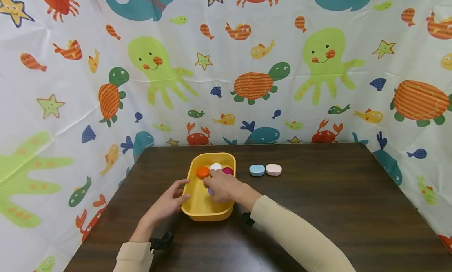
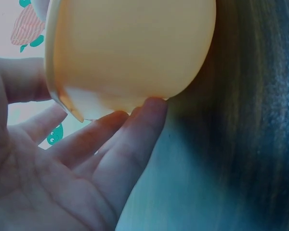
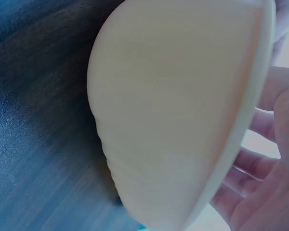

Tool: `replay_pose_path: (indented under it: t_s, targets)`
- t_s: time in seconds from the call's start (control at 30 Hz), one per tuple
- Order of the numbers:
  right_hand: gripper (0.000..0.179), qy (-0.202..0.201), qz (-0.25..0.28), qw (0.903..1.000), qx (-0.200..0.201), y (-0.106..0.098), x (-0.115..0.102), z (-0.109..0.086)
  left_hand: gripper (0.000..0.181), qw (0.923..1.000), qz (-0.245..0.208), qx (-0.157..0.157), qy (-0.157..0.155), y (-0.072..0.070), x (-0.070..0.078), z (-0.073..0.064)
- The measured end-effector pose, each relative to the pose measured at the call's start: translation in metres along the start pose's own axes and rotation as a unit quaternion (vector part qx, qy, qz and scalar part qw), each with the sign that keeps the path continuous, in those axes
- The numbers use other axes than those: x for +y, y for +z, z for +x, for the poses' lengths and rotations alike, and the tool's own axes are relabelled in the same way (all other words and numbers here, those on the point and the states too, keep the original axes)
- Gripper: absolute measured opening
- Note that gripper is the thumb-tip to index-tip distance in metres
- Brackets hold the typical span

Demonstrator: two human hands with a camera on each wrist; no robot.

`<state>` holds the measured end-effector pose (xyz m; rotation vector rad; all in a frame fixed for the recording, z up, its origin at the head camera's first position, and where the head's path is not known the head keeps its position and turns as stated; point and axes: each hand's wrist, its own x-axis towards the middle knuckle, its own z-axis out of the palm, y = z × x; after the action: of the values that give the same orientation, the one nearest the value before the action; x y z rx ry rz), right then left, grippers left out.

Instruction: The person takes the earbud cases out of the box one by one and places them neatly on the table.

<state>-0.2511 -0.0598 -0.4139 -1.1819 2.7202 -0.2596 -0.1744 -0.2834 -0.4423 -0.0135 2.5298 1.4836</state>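
Note:
A yellow rectangular plastic tub [image 1: 199, 216] with rounded corners stands on the table. Inside it, toward the far end, lie an orange rounded piece [image 1: 203, 172], a white one [image 1: 215, 167] and a dark pink one [image 1: 227, 171]. My right hand [image 1: 223, 186] reaches over the right rim and pinches a purple piece [image 1: 210, 191], mostly covered by the fingers. The tub's wall hides those fingertips in the right wrist view. At the tub's left side, my left hand [image 1: 172, 199] rests loosely spread fingers against the outer wall, plain in the left wrist view.
Just right of the tub, a light blue oval piece [image 1: 257, 170] and a pale pink oval piece [image 1: 273, 169] lie side by side on the dark wooden table [image 1: 335, 197]. A white curtain [image 1: 219, 74] printed with sea animals hangs behind the table and along its sides.

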Motion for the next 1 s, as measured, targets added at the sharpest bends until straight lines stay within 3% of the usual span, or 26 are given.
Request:
replay_pose_path:
  t_s: [0.27, 0.57, 1.0]
  targets:
    - [0.043, 0.001, -0.011, 0.9996, 0.026, -0.008, 0.001, -0.011, 0.059, 0.9999, -0.008, -0.007, -0.003, -0.001, -0.001, 0.003]
    - [0.037, -0.009, -0.030, 0.9972, 0.068, -0.014, 0.002, -0.024, 0.056, 0.9997, -0.015, -0.019, -0.010, -0.003, 0.001, 0.002]
    - [0.041, 0.012, -0.043, 0.9967, 0.068, -0.022, 0.010, -0.034, 0.056, 0.9993, -0.028, -0.023, -0.007, -0.002, -0.002, 0.005]
